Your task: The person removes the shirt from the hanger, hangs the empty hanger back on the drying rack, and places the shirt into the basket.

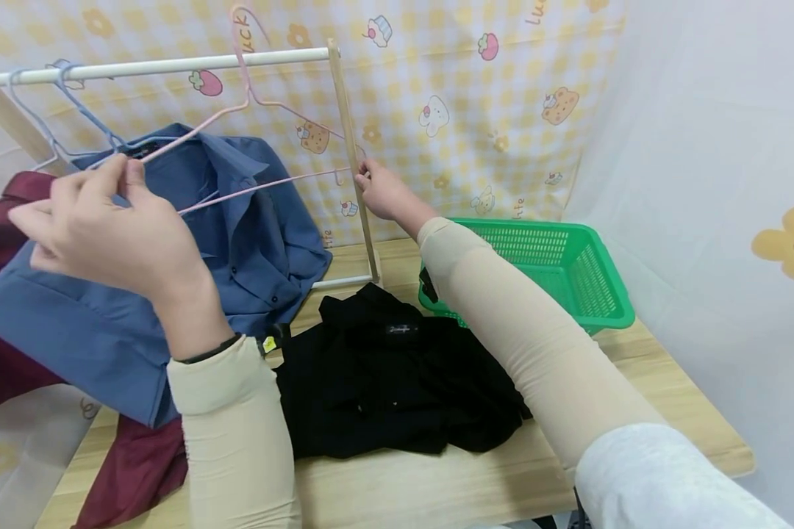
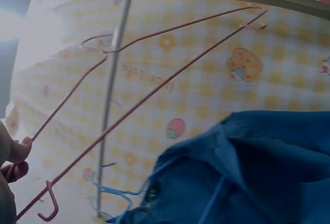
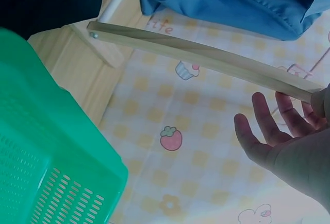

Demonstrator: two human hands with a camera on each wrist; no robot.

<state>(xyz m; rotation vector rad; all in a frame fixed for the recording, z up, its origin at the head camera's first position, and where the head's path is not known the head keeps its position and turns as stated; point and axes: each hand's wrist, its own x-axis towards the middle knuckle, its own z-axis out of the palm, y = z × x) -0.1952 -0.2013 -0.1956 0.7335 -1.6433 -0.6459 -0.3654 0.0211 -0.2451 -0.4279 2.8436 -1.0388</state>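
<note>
My left hand [image 1: 115, 228] pinches one shoulder of a pink hanger [image 1: 267, 182], in front of a clothes rack. The hanger carries no garment; its neck crosses the white rail [image 1: 152, 67]. Whether the hook rests on that rail I cannot tell. At the rack's right side my right hand [image 1: 387, 192] grips the wooden post [image 3: 206, 59] between thumb and finger, other fingers spread, close to the hanger's far end. A blue shirt [image 1: 251, 250] hangs behind the left hand on a blue hanger [image 1: 82, 110]. On the table lies a black garment [image 1: 370, 389], its collar label facing up.
A green basket [image 1: 612, 294] stands at the table's right back, under the right forearm. Dark red clothing [image 1: 135, 470] hangs at the left, partly behind the blue shirt. A patterned curtain [image 1: 463, 169] backs the rack. The wooden table [image 1: 688, 411] ends at the right.
</note>
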